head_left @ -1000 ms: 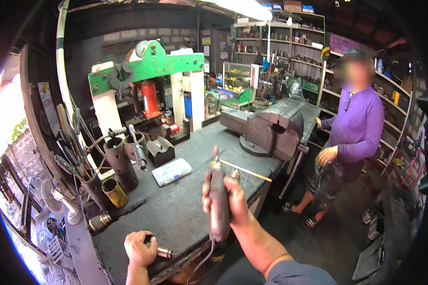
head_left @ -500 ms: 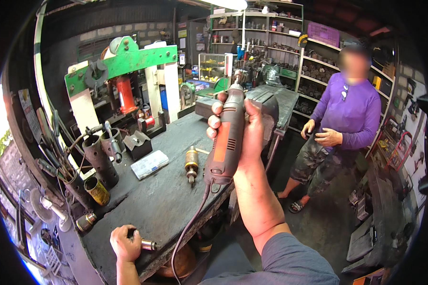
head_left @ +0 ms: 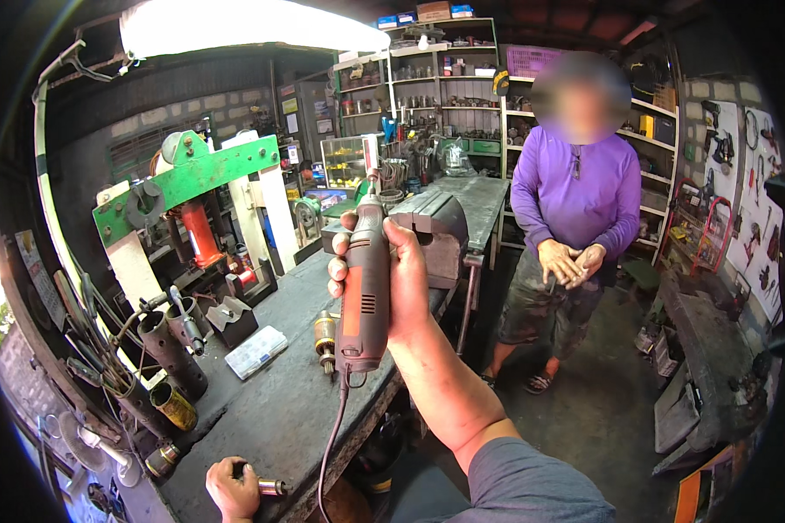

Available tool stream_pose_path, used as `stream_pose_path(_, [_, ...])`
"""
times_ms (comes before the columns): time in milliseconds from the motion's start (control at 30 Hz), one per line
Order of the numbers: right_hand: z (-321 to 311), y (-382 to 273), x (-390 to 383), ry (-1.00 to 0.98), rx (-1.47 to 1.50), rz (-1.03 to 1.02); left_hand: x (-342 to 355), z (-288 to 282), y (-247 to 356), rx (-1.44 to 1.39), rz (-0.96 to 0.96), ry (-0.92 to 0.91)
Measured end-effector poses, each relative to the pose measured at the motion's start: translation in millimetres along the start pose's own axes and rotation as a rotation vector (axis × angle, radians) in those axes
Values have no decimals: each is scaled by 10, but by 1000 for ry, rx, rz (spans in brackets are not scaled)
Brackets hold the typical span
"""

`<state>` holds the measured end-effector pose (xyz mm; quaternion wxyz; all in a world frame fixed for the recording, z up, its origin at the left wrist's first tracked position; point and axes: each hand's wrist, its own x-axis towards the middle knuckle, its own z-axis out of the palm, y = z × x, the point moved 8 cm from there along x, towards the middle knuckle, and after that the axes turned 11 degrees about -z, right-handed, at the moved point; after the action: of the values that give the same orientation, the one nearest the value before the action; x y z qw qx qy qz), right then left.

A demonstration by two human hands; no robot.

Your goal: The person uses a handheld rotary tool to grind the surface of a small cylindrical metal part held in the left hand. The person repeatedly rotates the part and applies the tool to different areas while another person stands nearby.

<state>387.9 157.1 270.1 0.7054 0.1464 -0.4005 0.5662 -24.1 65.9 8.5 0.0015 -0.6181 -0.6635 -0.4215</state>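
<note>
My right hand (head_left: pixel 408 283) is wrapped round a dark rotary tool (head_left: pixel 377 292) with an orange panel, held upright above the bench. A small tip sticks up from its chuck, and its cord (head_left: pixel 333 436) drops from the lower end past the bench edge. Low at the left, my left hand (head_left: pixel 232 490) lies on the bench with fingers curled round a shiny metal cylinder (head_left: pixel 272 488); most of that part is hidden by the hand. Behind the rotary tool, a copper-coloured motor armature (head_left: pixel 325 334) lies on the dark workbench (head_left: pixel 227 410), partly covered.
A person in a purple shirt (head_left: pixel 576 187) stands right of the bench. A large vise (head_left: pixel 436 231) sits beyond my tool. To the left are a clear plastic case (head_left: pixel 256 351), tool-filled metal tubes (head_left: pixel 170 349), a yellow can (head_left: pixel 174 406) and a green-topped press (head_left: pixel 192 174).
The view has tilted up and turned right, so the bench things sit farther left. The person in purple now has both hands together. Both my grips stay the same.
</note>
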Motion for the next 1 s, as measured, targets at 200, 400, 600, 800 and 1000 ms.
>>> stream_pose_path(200, [-12, 7, 16, 15, -6, -1, 6, -9, 27, -5, -3, -9])
stream_pose_path(400, [24, 43, 33, 5, -2, 2, 2, -5, 37, -13, 12, 16])
stream_pose_path(600, [60, 60, 40, 5, 37, 9, 12, -12, 36, -16, 9, 8])
stream_pose_path(800, [34, 70, 18, 7, 18, 10, -11, -29, 86, -22, 33, 9])
stream_pose_path(1000, [-36, 118, 35, 50, -23, 19, 10, -17, 36, -10, 6, 9])
